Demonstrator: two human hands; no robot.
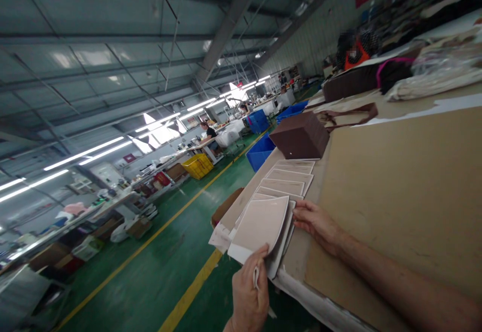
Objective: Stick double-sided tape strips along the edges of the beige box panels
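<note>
A flat beige panel with pale edges [259,221] lies uppermost at the near end of an overlapping row of similar panels [284,186]. My left hand [250,287] pinches its near corner, which is lifted and slightly bent away from the pieces beneath. A small white scrap or folded strip [256,277] shows among the left fingers; I cannot make out what it is. On the other side, my right hand [316,225] has its fingers stretched out, the tips touching the right edges of the panels.
Beyond the row, a dark brown box-shaped block [301,136] stands on the table. A large tan board [399,191] covers the right side. Blue bins [260,152] and a yellow crate [198,166] stand on the green floor [181,231]. A person [208,132] sits at a far workbench.
</note>
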